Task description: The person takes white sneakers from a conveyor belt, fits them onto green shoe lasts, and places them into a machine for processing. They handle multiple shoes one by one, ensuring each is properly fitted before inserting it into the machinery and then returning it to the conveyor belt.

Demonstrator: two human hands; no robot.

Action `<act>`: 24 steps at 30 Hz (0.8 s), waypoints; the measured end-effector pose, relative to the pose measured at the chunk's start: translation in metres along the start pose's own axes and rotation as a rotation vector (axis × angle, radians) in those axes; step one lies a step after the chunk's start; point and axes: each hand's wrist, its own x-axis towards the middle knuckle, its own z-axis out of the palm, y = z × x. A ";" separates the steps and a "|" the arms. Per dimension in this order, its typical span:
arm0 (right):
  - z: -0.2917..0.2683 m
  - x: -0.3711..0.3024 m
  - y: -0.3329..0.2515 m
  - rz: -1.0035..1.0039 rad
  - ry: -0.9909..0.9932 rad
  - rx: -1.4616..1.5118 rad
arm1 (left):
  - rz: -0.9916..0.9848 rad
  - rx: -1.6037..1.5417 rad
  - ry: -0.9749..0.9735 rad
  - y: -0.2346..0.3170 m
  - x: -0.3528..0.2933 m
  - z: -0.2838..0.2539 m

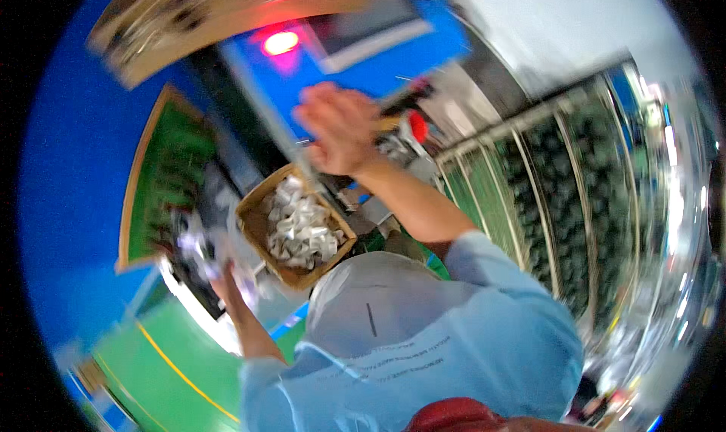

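Blue panel [423, 58] beyond outstretched right hand [338, 128], fingers [321, 96] extended, together; left hand [227, 285] farther back, fingers too blurred to tell.

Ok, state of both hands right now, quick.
Left hand: cannot be told; too blurred to show whether it is open or holding anything.
Right hand: open and outstretched, nothing visibly held.

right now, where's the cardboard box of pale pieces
In the head view, the cardboard box is left of centre, below the right hand and right of the left hand.
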 end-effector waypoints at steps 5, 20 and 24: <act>-0.012 0.004 -0.005 0.076 -0.020 0.196 | -0.047 0.371 0.123 -0.098 -0.123 -0.018; -0.192 -0.342 0.056 0.584 -1.709 0.314 | -0.270 0.885 0.407 -0.133 -0.231 0.047; -0.216 -0.450 0.115 0.807 -1.911 0.261 | -0.261 1.031 0.542 -0.185 -0.310 0.076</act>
